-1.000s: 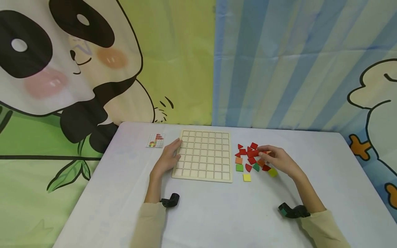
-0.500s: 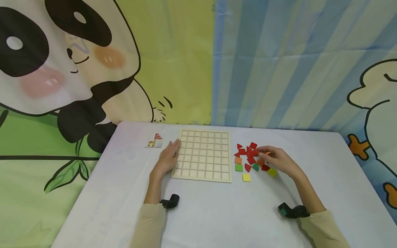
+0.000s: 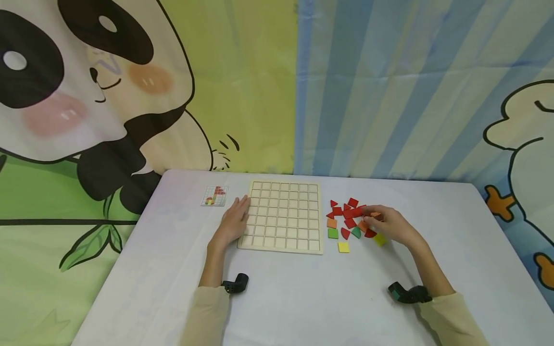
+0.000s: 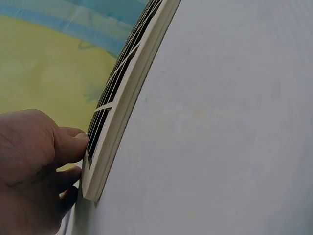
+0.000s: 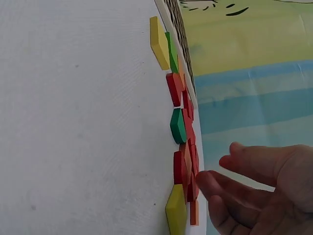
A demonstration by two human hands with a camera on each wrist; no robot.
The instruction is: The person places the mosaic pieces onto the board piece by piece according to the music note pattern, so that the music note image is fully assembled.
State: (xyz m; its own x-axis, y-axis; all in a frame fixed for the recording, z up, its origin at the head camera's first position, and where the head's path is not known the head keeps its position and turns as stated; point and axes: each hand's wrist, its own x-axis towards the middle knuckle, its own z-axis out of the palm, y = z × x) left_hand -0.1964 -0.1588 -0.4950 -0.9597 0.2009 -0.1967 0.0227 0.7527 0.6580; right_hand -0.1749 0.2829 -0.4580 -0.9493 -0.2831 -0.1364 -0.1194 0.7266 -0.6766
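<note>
My left hand (image 3: 233,222) rests against the left edge of a pale wooden grid board (image 3: 285,217). In the left wrist view its thumb (image 4: 73,144) touches the board's rim near a corner, and the other fingers are partly hidden. Over the right part of a cluster of small flat coloured pieces hovers my right hand (image 3: 391,225). The right wrist view shows its thumb and fingers apart, with nothing between them; one fingertip is close to or touching the pieces. Among these are red squares (image 3: 336,211), red triangles, a green quarter-round piece (image 3: 356,232) and a yellow square (image 3: 343,247).
A small pattern card (image 3: 214,196) lies left of the board on the white table (image 3: 294,298). A green square (image 3: 333,233) and an orange square (image 3: 332,223) lie just right of the board. Behind the table hangs a printed cloth (image 3: 242,86).
The left thumb has drawn in towards its fingers at the board's edge. The right fingertips have shifted very slightly right over the pieces. The head view has turned a little.
</note>
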